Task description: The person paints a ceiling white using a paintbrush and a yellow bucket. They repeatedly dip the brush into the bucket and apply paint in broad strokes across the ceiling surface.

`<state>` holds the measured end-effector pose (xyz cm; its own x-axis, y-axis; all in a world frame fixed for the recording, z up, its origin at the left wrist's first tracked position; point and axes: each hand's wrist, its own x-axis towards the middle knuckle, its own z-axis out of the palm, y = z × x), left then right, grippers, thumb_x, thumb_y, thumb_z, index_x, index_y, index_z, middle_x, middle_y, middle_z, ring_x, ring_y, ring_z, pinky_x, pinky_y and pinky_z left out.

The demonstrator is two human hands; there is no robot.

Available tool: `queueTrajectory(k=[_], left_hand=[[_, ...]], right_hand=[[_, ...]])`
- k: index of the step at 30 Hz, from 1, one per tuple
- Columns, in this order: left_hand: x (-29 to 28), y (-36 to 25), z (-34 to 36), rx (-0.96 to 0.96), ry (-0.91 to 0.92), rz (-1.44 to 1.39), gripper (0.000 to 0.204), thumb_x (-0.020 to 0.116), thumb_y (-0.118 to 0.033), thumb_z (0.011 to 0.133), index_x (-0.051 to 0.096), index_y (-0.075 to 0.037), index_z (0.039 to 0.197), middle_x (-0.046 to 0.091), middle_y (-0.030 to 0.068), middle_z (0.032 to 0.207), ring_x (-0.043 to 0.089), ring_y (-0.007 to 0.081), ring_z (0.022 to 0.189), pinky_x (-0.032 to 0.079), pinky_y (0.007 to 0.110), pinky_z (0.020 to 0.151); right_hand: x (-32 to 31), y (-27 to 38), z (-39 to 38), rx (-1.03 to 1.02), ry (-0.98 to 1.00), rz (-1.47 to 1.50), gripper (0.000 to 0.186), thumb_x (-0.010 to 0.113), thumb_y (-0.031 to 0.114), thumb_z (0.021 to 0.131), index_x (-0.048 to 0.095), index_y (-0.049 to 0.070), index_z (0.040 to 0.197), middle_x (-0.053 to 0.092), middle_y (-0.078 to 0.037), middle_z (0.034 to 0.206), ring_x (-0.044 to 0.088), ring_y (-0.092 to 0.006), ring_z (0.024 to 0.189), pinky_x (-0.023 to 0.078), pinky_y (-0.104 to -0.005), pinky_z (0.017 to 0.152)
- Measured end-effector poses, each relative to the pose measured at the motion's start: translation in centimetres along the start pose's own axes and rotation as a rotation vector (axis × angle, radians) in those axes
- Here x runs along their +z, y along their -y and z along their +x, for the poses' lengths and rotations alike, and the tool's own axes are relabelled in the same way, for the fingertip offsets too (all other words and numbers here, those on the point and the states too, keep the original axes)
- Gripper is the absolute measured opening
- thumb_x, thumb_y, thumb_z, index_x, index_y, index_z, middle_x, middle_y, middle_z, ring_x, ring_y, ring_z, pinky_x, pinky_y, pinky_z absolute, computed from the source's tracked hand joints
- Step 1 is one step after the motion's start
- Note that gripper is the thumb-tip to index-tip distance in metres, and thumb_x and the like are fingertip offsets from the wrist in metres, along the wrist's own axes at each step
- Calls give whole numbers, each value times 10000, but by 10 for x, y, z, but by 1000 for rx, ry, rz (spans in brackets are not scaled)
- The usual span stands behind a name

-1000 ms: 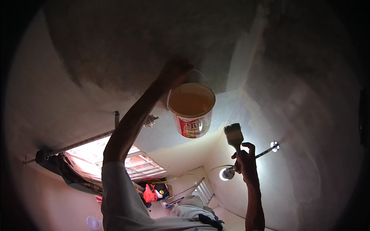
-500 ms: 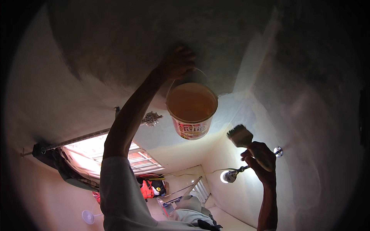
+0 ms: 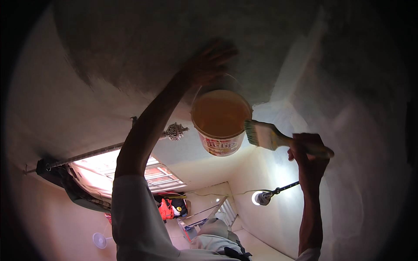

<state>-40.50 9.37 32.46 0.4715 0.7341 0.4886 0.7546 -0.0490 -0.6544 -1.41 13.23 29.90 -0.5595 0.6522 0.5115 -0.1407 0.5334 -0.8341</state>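
Note:
My left hand (image 3: 211,61) is raised against the dark patch overhead, its fingers stretched out and blurred. A round bucket (image 3: 222,146) with a printed label hangs from this hand by its thin wire handle, which meets the hand near the thumb side. The exact hold on the wire is hidden in shadow. Brownish-orange shows within the bucket; whether it is liquid I cannot tell. My right hand (image 3: 310,158) is closed around the handle of a wide flat paintbrush (image 3: 265,135). The brush's dark bristles reach the bucket's right rim, touching it or just in front of it.
A curtain rod (image 3: 98,153) with an ornate finial (image 3: 176,131) runs in front of the bright barred window (image 3: 159,179). A lit lamp (image 3: 262,198) on a dark rod sits beyond my right forearm. Lower down are a ladder (image 3: 221,208), orange-red items (image 3: 166,209) and a white fan (image 3: 99,240).
The paintbrush has swung left to the bucket's rim, turning from upright-tilted to nearly level. The bucket has shifted slightly right, and my left hand's fingers have stretched out to the right.

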Motion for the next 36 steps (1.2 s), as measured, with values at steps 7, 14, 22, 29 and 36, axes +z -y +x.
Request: queueTrajectory(k=[7,14,22,29,36], left_hand=[[-1,0,-1,-7,-9,-28,203,666,-361,772,684,-176,855,332,74,1486,265,215,1392,150,474,1164],[0,0,-1,-12,-23,-64,191,679,-340,756,674,-153,791,335,72,1486,277,217,1388,160,473,1165],[1,0,0,-7,51,17,213,664,-345,682,651,-214,849,315,84,1498,233,217,1411,87,480,1181],[4,-2,-2,-13,-19,-34,205,631,-368,802,676,-169,789,334,76,1485,248,204,1399,136,471,1172],[-1,-1,6,-28,98,17,233,622,-391,810,691,-172,844,324,69,1491,243,209,1401,127,476,1169]], right_hand=[[81,2,93,15,562,-222,241,686,198,835,669,-14,949,681,-99,811,655,-153,743,537,-290,659],[162,-82,136,-623,872,-769,316,661,286,794,670,-23,859,653,-215,814,651,-338,744,515,-404,714],[185,-150,138,-668,777,-733,271,637,240,805,661,-28,837,655,-218,823,650,-341,784,509,-417,731],[177,-124,134,-495,903,-785,223,607,182,815,667,10,944,661,-196,927,645,-320,881,508,-399,798],[165,-97,119,-422,969,-782,238,607,180,813,680,55,1002,669,-182,910,649,-314,874,496,-405,839]])
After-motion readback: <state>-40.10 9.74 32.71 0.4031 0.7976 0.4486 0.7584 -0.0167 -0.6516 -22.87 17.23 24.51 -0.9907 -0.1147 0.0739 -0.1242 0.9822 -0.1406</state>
